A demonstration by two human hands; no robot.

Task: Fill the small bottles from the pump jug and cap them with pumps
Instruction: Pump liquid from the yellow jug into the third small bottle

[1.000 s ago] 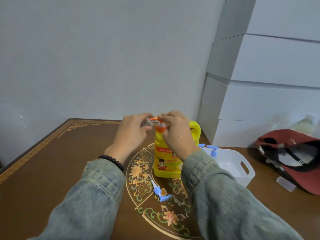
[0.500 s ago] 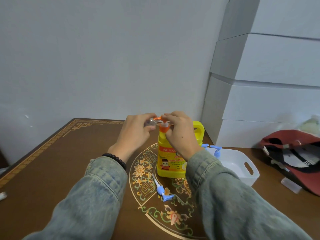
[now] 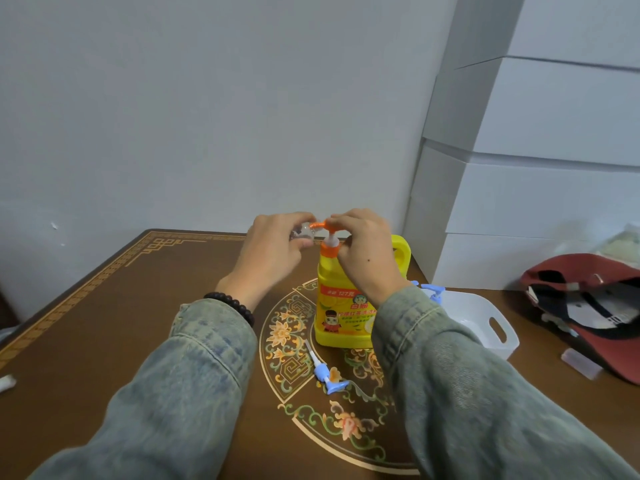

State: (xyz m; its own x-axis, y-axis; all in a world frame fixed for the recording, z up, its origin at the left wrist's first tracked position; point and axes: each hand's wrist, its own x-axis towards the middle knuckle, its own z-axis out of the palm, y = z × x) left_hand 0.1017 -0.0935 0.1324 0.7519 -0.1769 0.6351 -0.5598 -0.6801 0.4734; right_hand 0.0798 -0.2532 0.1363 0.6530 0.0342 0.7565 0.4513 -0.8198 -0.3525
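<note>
A yellow pump jug [image 3: 341, 306] with an orange collar stands upright on the brown table [image 3: 104, 323]. My left hand [image 3: 273, 251] grips a small clear bottle [image 3: 304, 233] and holds its mouth at the orange spout [image 3: 318, 225] of the jug's pump. My right hand [image 3: 363, 251] rests on top of the pump head, fingers curled over it. The white pump stem shows above the collar. A loose blue pump [image 3: 327, 375] with a white tube lies on the table in front of the jug.
A white basket [image 3: 485, 320] stands right of the jug, with blue pump tops [image 3: 433, 291] showing at its rim. A red cap [image 3: 588, 306] lies at far right. White boxes [image 3: 536, 202] are stacked behind. A small clear piece [image 3: 580, 363] lies by the cap.
The pump head has risen, and the white stem now shows above the orange collar. Both hands stay at the spout and pump head.
</note>
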